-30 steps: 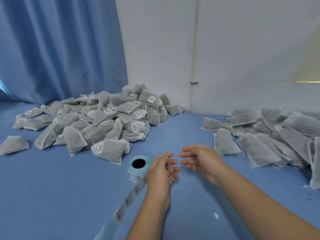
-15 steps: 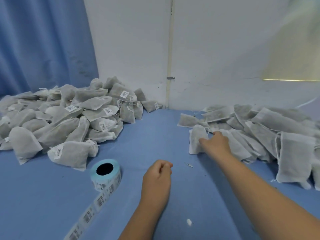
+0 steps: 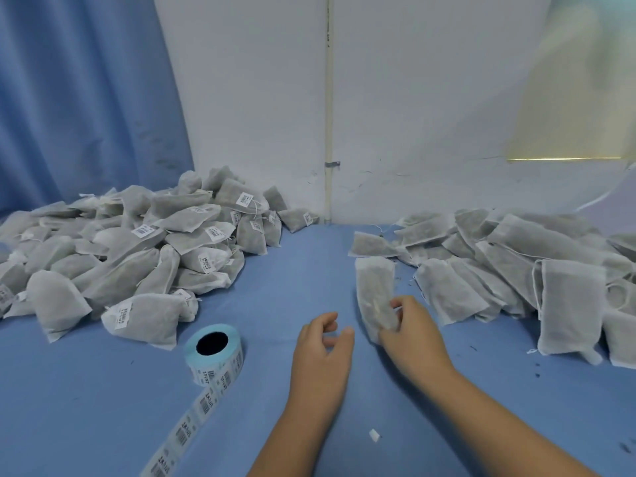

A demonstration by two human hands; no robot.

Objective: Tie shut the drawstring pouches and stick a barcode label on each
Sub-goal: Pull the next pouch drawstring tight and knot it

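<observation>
Since half a second ago, the left hand (image 3: 321, 349) has loosened from a fist. The right hand (image 3: 409, 335) has drawn one pouch (image 3: 374, 290) out of the right-hand heap towards us.

We count two heaps, one roll, two hands and one pouch in hand; the pouches in the heaps are too many for us to count.

From the left, the labelled heap (image 3: 137, 253) lies on the blue table (image 3: 86, 407) below the curtain (image 3: 69, 98). The label roll (image 3: 215, 354) sits just in front of it, and its strip of labels (image 3: 186, 432) trails towards us. Right of the roll the left hand has its fingers loosely curled and holds nothing.

Just beside it, the right hand pinches the pouch's near end. The pouch's long axis runs from us towards the wall (image 3: 413, 98); we cannot tell which end is the mouth. The unlabelled heap (image 3: 516, 263) lies further right, apart from the pouch.
</observation>
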